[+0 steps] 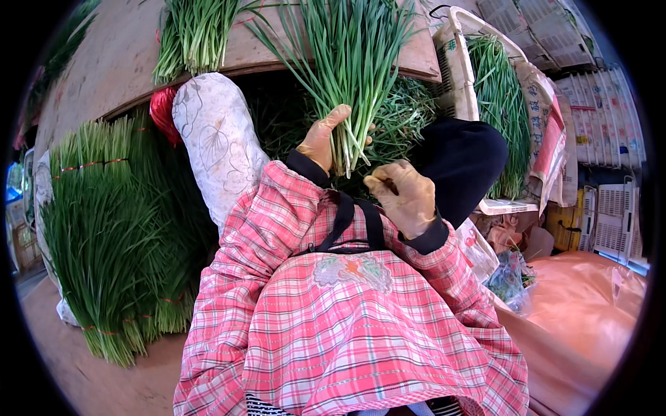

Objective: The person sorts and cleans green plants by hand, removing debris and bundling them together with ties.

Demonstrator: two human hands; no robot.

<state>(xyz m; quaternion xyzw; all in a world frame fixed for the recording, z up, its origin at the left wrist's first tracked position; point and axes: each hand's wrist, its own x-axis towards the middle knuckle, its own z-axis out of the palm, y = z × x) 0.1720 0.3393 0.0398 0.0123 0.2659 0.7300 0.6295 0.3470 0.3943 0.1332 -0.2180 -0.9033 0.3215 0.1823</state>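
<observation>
A loose bunch of garlic chives (357,52) stands over my lap, its pale stem ends down and its green leaves fanning away across the board's edge. My left hand (325,139), in a tan glove, is wrapped round the stems near their lower ends. Just right of those ends is my right hand (406,197), gloved too and apart from the bunch. Its fingers are curled in together; whether anything is between them is hidden. Loose green trimmings (409,111) lie below and behind the bunch, between my knees.
Ahead is a wooden board (111,59) carrying tied chives (198,35). A large stack of banded chives (114,236) stands at left. At right are a pale crate (458,69) with more chives (496,104), stacked crates (600,118) and an orange plastic sheet (590,291).
</observation>
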